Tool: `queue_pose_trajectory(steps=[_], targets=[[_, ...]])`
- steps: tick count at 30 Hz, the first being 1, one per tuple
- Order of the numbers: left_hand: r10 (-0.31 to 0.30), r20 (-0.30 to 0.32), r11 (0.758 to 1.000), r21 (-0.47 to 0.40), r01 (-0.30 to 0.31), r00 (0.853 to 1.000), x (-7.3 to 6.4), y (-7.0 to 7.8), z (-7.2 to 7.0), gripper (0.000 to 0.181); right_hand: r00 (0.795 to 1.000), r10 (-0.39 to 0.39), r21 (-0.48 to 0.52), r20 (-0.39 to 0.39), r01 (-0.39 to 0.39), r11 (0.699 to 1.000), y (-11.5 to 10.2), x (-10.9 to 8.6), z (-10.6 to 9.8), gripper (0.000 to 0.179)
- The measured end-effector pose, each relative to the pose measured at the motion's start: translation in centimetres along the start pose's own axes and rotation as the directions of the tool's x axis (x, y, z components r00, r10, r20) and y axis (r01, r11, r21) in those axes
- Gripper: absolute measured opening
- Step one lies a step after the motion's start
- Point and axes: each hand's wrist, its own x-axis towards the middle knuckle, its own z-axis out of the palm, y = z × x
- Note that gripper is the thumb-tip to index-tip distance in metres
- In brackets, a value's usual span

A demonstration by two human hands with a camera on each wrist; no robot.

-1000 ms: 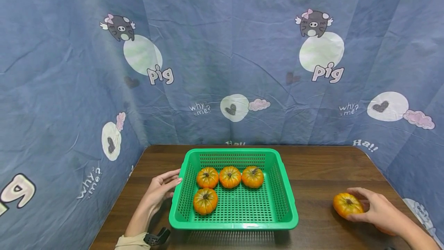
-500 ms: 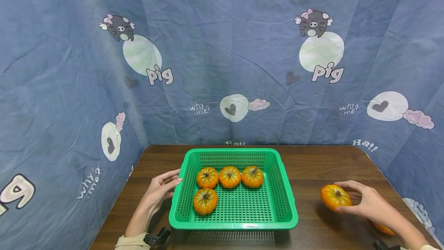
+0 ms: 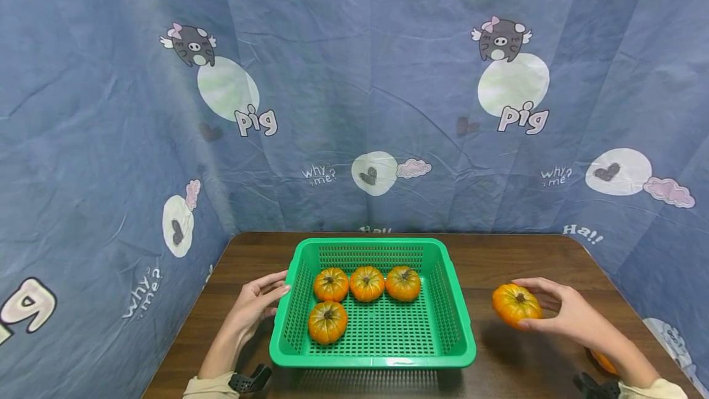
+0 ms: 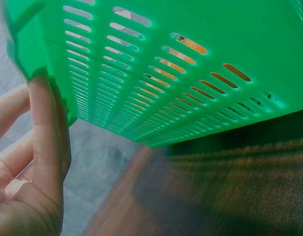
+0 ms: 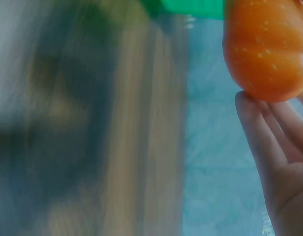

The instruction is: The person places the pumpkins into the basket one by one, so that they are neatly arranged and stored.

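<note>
My right hand (image 3: 567, 316) holds a small orange pumpkin (image 3: 515, 305) by its side between thumb and fingers, raised above the table to the right of the basket. In the right wrist view the pumpkin's smooth underside (image 5: 264, 54) faces the camera, with fingertips against it. A green plastic basket (image 3: 373, 361) stands mid-table; three pumpkins line its back part and another pumpkin (image 3: 328, 322) sits at front left. At the basket's left rim rests my left hand (image 3: 255, 303), its fingers fairly straight. The left wrist view has those fingers touching the rim's outer edge from below.
Partly hidden behind the right forearm, another pumpkin (image 3: 604, 362) lies on the dark wooden table (image 3: 515, 254). Blue printed cloth (image 3: 332, 79) hangs close behind the table and along both sides.
My right hand has carried its pumpkin leftward and up, toward the basket, exposing part of the pumpkin behind the forearm. The left hand and basket have stayed in place.
</note>
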Motion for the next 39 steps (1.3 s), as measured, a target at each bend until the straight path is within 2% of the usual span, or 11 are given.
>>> queue_pose_trajectory(steps=[4,12,25,39], targets=[[0.003,-0.001,1.000,0.000,-0.003,1.000,0.0,0.0,0.0,0.059,0.999,-0.036,0.065,0.038,0.033,0.997,-0.8,0.9,0.4,0.063],[-0.003,-0.005,1.000,0.001,0.003,1.000,0.0,0.0,-0.1,0.060,0.994,-0.107,0.032,0.037,0.106,0.994,-2.6,2.9,1.5,0.065],[0.006,0.010,1.000,-0.005,-0.006,1.000,0.0,0.0,0.0,0.060,0.990,-0.092,0.065,0.102,0.086,0.994,-3.8,5.4,3.3,0.066],[0.007,0.007,1.000,-0.009,-0.007,1.000,0.1,-0.1,0.0,0.059,0.971,-0.104,-0.042,0.214,0.116,0.992,-6.1,8.3,5.2,0.068]])
